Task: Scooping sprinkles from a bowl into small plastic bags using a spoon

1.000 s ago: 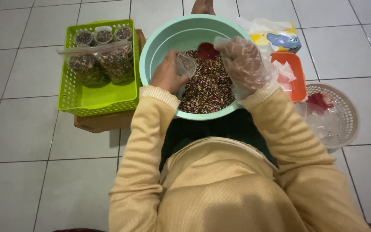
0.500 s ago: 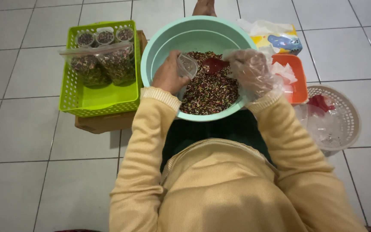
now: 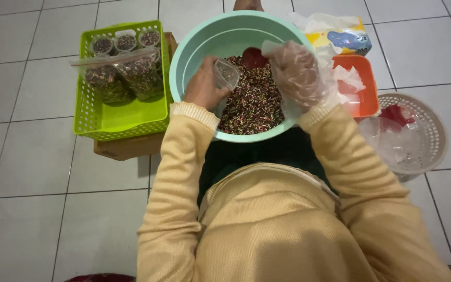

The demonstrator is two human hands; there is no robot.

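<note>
The biggest container is the mint green basin (image 3: 199,47) in front of me, and it holds a heap of mixed dark, red and pale sprinkles (image 3: 254,104). To its left stands a lime green basket (image 3: 121,117) on a brown board. At its far side it has two clear bags of the same sprinkles (image 3: 123,78) and three small filled cups (image 3: 126,42). On the right, near me, there is a white round basket (image 3: 429,130) with crumpled clear plastic and something red inside. Farther away, just beside the basin, is an orange tray (image 3: 363,99) with white pieces in it. Behind it lies a pack of tissues (image 3: 340,36).

Both my arms, in yellow sleeves, reach forward over the basin. My left hand (image 3: 202,89) is bare, with its back to the camera. Its fingers are closed around a small clear plastic cup (image 3: 227,74), which is tilted with its mouth toward the right, just above the sprinkles. My right hand (image 3: 296,73) wears a loose clear plastic glove and hangs over the right part of the heap. Its fingers are curled downward. I cannot tell if they grip anything. A red scoop (image 3: 254,56) shows at the far side of the heap, just left of these fingers, and close to the cup.
</note>
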